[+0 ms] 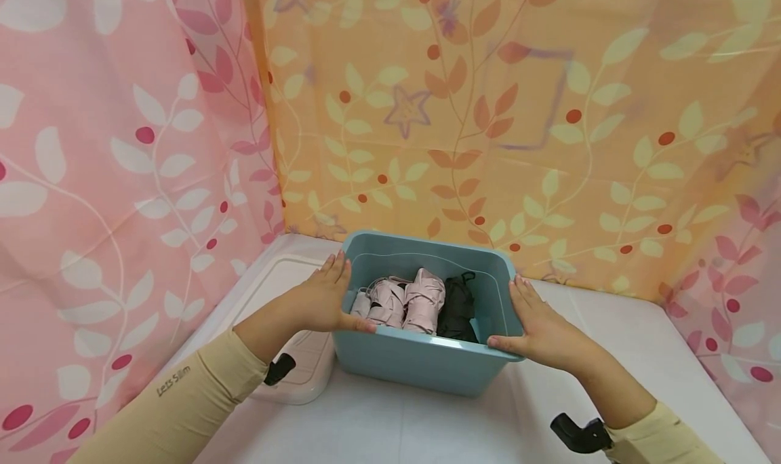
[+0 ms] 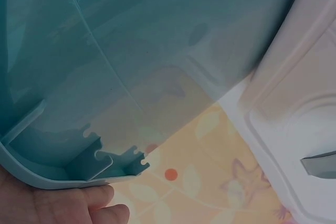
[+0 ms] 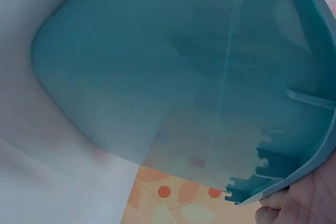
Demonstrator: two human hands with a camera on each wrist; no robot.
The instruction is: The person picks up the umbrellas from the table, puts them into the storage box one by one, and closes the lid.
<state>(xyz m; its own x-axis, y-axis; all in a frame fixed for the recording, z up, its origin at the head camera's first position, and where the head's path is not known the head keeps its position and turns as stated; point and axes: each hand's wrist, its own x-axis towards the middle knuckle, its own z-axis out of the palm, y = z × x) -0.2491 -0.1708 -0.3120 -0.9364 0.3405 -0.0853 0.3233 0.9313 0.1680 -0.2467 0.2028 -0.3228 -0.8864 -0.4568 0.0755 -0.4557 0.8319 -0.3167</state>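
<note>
A blue-green plastic storage bin [image 1: 415, 365] stands on the white table between both hands. My left hand [image 1: 320, 298] lies along its left rim, fingers extended and thumb on the front edge. At the right end, my right hand [image 1: 539, 328] rests on the rim the same way, thumb at the front corner. Inside are rolled pink fabric bundles [image 1: 424, 301] and a black bundle [image 1: 457, 308] with a cord loop. Both wrist views show the bin's outer wall [image 2: 157, 51], with fingertips under the lip; its contents are hidden there.
A whitish lid [image 1: 299, 362] lies flat to the left, close against the bin, with a grey latch [image 2: 321, 165] on it. Behind the table hangs an orange leaf-patterned cloth [image 1: 427, 145]. Pink patterned cloth [image 1: 122, 179] closes off the left side.
</note>
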